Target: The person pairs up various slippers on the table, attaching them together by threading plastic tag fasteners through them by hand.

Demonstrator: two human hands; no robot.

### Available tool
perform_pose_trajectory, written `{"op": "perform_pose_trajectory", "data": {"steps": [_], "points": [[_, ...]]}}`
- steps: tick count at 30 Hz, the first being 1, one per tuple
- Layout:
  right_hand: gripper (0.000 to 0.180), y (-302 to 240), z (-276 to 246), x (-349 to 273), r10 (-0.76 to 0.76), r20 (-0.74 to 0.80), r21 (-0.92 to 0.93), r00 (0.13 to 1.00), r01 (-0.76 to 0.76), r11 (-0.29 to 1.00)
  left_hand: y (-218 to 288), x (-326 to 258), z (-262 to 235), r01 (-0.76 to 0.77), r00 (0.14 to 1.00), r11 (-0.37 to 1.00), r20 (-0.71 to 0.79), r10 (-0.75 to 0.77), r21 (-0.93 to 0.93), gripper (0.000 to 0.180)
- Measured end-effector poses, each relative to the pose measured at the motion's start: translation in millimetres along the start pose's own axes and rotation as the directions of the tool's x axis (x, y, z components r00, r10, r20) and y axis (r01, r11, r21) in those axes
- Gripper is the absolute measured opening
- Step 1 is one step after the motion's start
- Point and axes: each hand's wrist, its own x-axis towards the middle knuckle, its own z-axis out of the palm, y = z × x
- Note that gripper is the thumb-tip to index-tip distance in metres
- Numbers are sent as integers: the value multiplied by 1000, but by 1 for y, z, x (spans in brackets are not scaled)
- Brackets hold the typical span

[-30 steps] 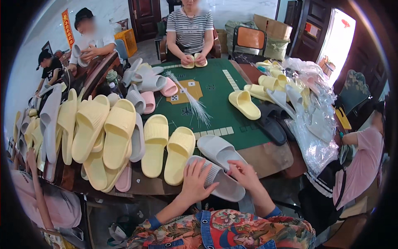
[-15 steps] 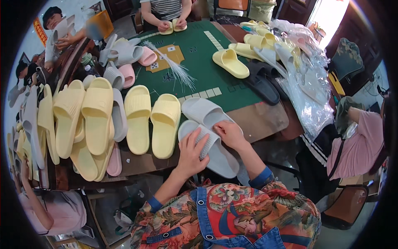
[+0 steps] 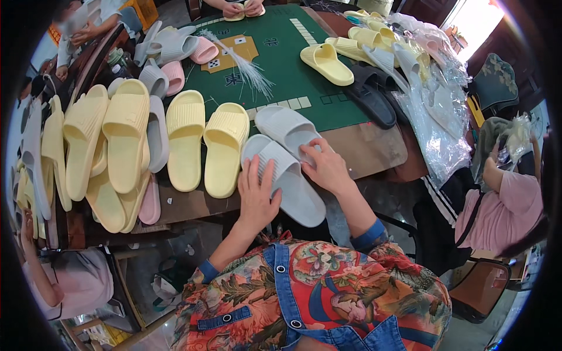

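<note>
Two grey slippers lie side by side at the table's near edge, toes pointing away. The farther grey slipper (image 3: pixel 287 127) rests on the table; the nearer grey slipper (image 3: pixel 300 196) has its heel toward me. My left hand (image 3: pixel 257 193) lies on the nearer one's ribbed strap, fingers spread, thumb apart by the insole. My right hand (image 3: pixel 326 168) is at the right side of the pair, fingers bent and apart from the thumb, with nothing visible between them. Left of these stand two yellow slippers, one yellow slipper (image 3: pixel 225 153) close to my left hand.
More yellow slippers (image 3: pixel 126 140) are piled at the left. A bundle of white strands (image 3: pixel 249 73) lies on the green table top (image 3: pixel 281 55). Black slippers (image 3: pixel 372 96) and clear plastic bags (image 3: pixel 436 126) are at the right. Other people's hands (image 3: pixel 243 9) work at the far edge.
The view has tilted, so the table sits higher in it. My left fingers have slid toward the strap's left side. My right fingers, bunched over the slipper before, have spread apart.
</note>
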Motion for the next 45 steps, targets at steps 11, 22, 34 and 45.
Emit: {"op": "perform_pose_trajectory", "data": {"steps": [11,22,34,45], "points": [[29,27,-9,-32,141,-97,121,985,-129,984,-32,61,28,-116,993,982,-9,119,146,55],[34,-51,-60,-20,119,129,881,984,-59,-469,59,6,4,606,769,-60,566,296,-793,47],[32,-17,-59,-11,445,80,926,892,98,-365,34,12,-16,628,755,237,654,44,-741,34],[37,20,-79,-21,634,-267,946,726,325,26,1,-4,-36,708,684,128,719,120,-695,24]]}}
